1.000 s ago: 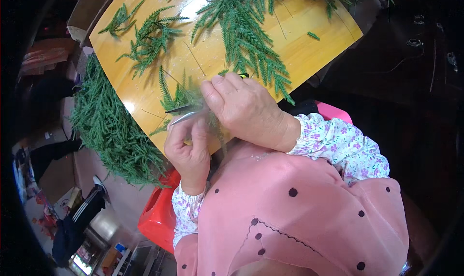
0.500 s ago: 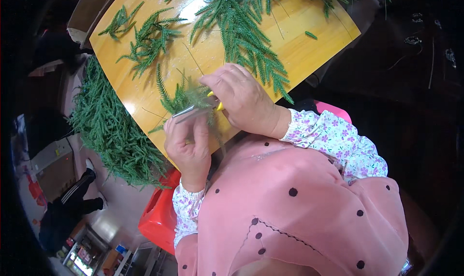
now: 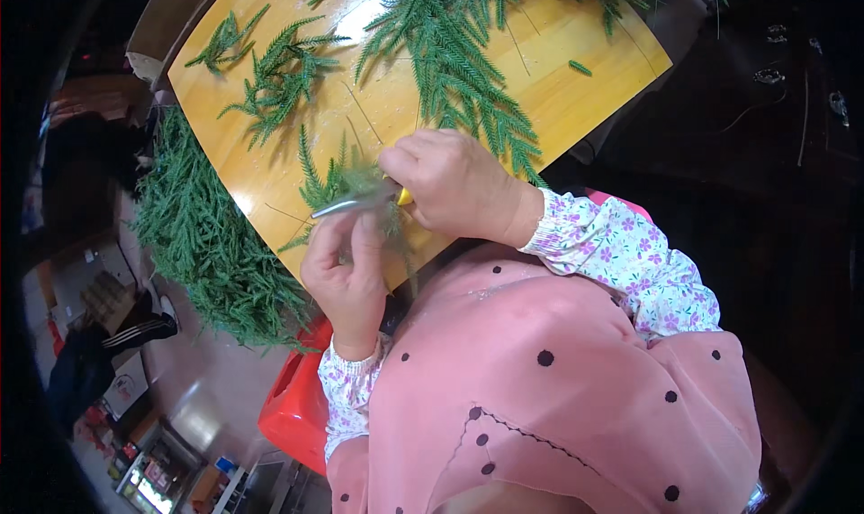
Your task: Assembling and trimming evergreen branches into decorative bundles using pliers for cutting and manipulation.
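Note:
Yellow-handled scissors (image 3: 404, 195) are gripped in my right hand (image 3: 454, 185), their silver blades close together and blurred, pointing left. Just below the blades, the thumb and forefinger of my left hand (image 3: 346, 275) pinch at a green needle-leaved sprig (image 3: 313, 183). Part of this sprig is smeared by motion and covered by the blades and fingers, so the exact spot of the pinch is hidden. Both hands are over the near edge of the yellow wooden table (image 3: 261, 176).
Two loose sprigs (image 3: 286, 77) lie at the table's far left. A large bunch of green branches (image 3: 459, 55) spreads across the back, with thin stems beside it. Left of the table is a heap of greenery (image 3: 207, 244), near a red plastic stool (image 3: 297, 406). A person's leg (image 3: 144, 329) shows beyond.
The scissor blades have come together from slightly apart. My right hand has dropped slightly, and the sprig has shifted a little to the right. At the left, the person's legs have moved.

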Demonstrator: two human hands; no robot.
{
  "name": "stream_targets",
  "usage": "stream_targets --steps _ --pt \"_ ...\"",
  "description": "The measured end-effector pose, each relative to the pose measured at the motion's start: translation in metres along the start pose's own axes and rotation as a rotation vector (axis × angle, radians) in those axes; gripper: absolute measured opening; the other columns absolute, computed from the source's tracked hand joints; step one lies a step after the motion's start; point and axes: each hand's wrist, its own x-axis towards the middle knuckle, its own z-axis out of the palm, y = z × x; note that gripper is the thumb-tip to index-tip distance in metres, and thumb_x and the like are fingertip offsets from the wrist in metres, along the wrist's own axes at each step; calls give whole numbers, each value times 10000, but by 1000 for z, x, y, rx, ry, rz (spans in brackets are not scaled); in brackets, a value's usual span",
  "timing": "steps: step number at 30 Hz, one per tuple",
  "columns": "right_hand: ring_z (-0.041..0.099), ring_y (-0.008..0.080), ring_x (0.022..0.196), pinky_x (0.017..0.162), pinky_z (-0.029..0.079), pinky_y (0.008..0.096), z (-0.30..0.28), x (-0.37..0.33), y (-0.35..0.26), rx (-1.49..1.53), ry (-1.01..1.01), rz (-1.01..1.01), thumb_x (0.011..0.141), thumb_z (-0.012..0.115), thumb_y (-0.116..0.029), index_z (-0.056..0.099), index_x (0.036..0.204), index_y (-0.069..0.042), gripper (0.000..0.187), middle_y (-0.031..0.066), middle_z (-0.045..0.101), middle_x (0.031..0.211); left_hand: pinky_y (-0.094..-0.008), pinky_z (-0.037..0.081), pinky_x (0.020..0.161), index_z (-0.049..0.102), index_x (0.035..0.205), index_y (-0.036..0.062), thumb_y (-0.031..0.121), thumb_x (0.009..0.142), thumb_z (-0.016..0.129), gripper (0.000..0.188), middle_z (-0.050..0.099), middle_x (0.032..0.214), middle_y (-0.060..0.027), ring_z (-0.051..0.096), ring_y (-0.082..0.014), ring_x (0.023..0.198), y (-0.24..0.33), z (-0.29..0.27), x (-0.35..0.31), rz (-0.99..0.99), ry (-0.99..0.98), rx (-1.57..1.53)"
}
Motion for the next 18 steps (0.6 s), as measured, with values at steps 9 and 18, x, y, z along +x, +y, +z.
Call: stream_targets --steps 9,18 --pt "661 216 801 718 522 319 -45 13 20 1483 -165 762 974 499 -259 575 1048 19 297 90 641 858 -225 423 707 618 964 -25 91 951 546 137 623 817 -48 542 -92 735 28 -32 19 32 77 -313" --pt "653 194 820 750 511 292 -47 2 -5 1580 -210 767 995 424 -355 573 1079 40 431 88 652 902 -267 461 792 629 1022 -17 132 937 580 178 649 872 -84 589 -147 852 32 -66 120 443 266 146"
